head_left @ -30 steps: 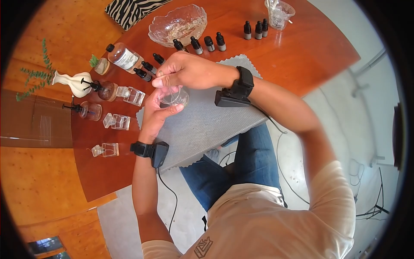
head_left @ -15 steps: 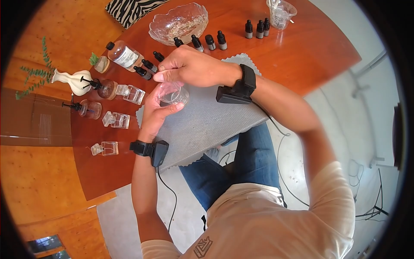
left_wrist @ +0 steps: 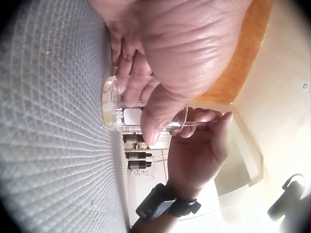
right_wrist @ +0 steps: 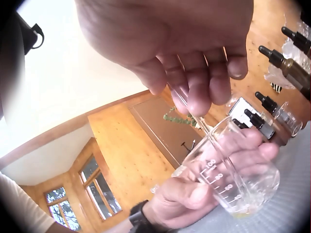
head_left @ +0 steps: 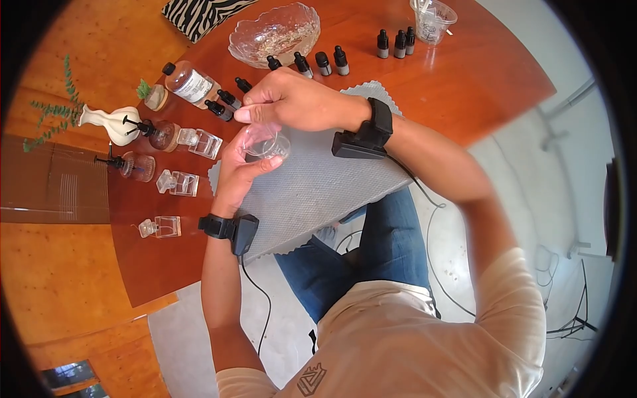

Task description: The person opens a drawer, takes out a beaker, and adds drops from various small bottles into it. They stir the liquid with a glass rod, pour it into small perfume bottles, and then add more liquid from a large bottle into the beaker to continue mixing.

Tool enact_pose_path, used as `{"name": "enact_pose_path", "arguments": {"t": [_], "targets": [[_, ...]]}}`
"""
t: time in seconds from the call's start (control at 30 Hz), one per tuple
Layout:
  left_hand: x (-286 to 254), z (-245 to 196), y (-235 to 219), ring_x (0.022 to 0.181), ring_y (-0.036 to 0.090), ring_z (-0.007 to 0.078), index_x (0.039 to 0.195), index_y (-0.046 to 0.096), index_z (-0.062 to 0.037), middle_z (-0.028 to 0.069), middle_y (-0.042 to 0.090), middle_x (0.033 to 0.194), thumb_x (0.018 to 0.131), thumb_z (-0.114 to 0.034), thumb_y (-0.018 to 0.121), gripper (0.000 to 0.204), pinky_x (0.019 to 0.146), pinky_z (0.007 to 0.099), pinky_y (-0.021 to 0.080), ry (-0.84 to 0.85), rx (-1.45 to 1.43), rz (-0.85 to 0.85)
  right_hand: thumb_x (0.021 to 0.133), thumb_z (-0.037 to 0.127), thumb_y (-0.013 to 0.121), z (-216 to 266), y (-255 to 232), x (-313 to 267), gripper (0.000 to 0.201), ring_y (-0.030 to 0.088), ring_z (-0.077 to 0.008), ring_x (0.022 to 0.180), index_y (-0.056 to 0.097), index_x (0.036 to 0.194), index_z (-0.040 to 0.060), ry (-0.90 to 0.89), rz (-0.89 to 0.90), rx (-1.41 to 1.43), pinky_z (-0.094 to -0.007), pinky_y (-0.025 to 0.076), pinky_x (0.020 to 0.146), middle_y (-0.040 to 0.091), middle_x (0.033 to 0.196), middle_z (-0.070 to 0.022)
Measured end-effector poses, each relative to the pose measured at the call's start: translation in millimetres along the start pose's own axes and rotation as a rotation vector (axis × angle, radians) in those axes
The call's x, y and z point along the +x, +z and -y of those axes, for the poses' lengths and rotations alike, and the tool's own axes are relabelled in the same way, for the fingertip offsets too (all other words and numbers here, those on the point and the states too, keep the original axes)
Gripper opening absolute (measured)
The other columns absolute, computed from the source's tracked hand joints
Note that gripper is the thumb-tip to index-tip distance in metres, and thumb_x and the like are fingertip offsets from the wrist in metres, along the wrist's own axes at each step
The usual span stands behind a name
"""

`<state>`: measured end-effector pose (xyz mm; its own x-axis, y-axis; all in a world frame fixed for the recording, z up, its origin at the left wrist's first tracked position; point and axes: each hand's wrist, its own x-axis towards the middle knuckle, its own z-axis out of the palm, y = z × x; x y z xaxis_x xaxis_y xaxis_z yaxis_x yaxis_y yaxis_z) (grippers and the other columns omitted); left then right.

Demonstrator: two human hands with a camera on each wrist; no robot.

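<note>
A clear glass beaker [head_left: 276, 147] with white volume marks stands on the grey mat [head_left: 318, 179]. My left hand [head_left: 240, 166] grips its side, thumb on one face and fingers round the other, as the left wrist view shows. Above the rim, my right hand [head_left: 298, 103] pinches a thin clear glass rod [right_wrist: 224, 158] between thumb and fingers. The rod slants down into the beaker, where a little pale yellow liquid [right_wrist: 240, 214] lies at the bottom.
Several black-capped dropper bottles [head_left: 303, 65] stand beyond my hands, near a glass bowl [head_left: 275, 36] and a plastic cup [head_left: 432, 23]. Leftward are a labelled bottle [head_left: 192, 86], a white vase [head_left: 109, 125] and several clear glass bottles [head_left: 182, 184].
My right hand has shifted very slightly with the rod over the beaker. The left hand keeps its grip in the same place.
</note>
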<state>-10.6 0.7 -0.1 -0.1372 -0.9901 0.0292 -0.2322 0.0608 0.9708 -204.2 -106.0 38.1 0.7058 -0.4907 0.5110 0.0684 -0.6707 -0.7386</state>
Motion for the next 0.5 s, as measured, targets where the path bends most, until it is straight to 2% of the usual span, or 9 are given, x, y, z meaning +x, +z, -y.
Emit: {"name": "enact_pose_path", "arguments": {"t": [0.07, 0.17, 0.27, 0.33, 0.43, 0.5], "targets": [[0, 0, -1, 0.125, 0.059, 0.0199, 0.134, 0.061, -0.0009, 0.0091, 0.067, 0.13, 0.076, -0.017, 0.087, 0.065, 0.106, 0.0352, 0.047, -0.011, -0.005, 0.004, 0.105, 0.035, 0.063, -4, 4, 1, 0.045, 0.043, -0.014, 0.057, 0.066, 0.079, -0.002, -0.029, 0.03, 0.103, -0.0344, 0.038, 0.056, 0.051, 0.06, -0.0073], [0, 1, -2, 0.126, 0.058, 0.02, 0.136, 0.06, -0.0006, 0.0096, 0.066, 0.131, 0.076, -0.016, 0.088, 0.067, 0.105, 0.0348, 0.049, -0.011, -0.002, 0.013, 0.105, 0.034, 0.063, 3, 5, -1, 0.045, 0.043, -0.013, 0.058, 0.066, 0.078, -0.0025, -0.043, -0.071, 0.085, -0.0334, 0.038, 0.056, 0.051, 0.06, -0.0079], [-1, 0, -1, 0.127, 0.058, 0.0203, 0.138, 0.059, -0.0007, 0.0102, 0.065, 0.134, 0.076, -0.015, 0.088, 0.07, 0.106, 0.0348, 0.048, -0.016, -0.027, 0.007, 0.104, 0.033, 0.064, -4, 5, -2, 0.045, 0.042, -0.0122, 0.058, 0.064, 0.077, -0.0028, -0.034, -0.066, -0.054, -0.0337, 0.038, 0.056, 0.05, 0.06, -0.0068], [-1, -2, -1, 0.128, 0.057, 0.0204, 0.14, 0.057, -0.0013, 0.0107, 0.064, 0.135, 0.076, -0.014, 0.088, 0.073, 0.108, 0.0351, 0.047, -0.039, -0.053, 0.019, 0.104, 0.032, 0.064, 1, 4, -2, 0.044, 0.04, -0.0136, 0.058, 0.063, 0.077, -0.003, -0.025, -0.041, -0.006, -0.0345, 0.036, 0.056, 0.048, 0.06, -0.007], [0, 2, -3, 0.132, 0.055, 0.0216, 0.149, 0.05, -0.0026, 0.0117, 0.062, 0.139, 0.076, -0.011, 0.087, 0.082, 0.109, 0.0353, 0.046, 0.005, -0.084, 0.04, 0.104, 0.03, 0.064, 9, 2, -4, 0.043, 0.038, -0.0147, 0.058, 0.062, 0.078, -0.0035, -0.029, -0.051, 0.021, -0.0353, 0.035, 0.055, 0.046, 0.061, -0.0078], [-4, 0, -4, 0.136, 0.053, 0.0225, 0.154, 0.043, -0.0035, 0.0129, 0.059, 0.143, 0.076, -0.004, 0.081, 0.087, 0.111, 0.0357, 0.044, 0.021, -0.099, 0.037, 0.104, 0.029, 0.064, 12, 1, -2, 0.042, 0.037, -0.0148, 0.059, 0.062, 0.079, -0.0039, -0.04, -0.061, 0.014, -0.0353, 0.034, 0.055, 0.046, 0.062, -0.0086]]}}
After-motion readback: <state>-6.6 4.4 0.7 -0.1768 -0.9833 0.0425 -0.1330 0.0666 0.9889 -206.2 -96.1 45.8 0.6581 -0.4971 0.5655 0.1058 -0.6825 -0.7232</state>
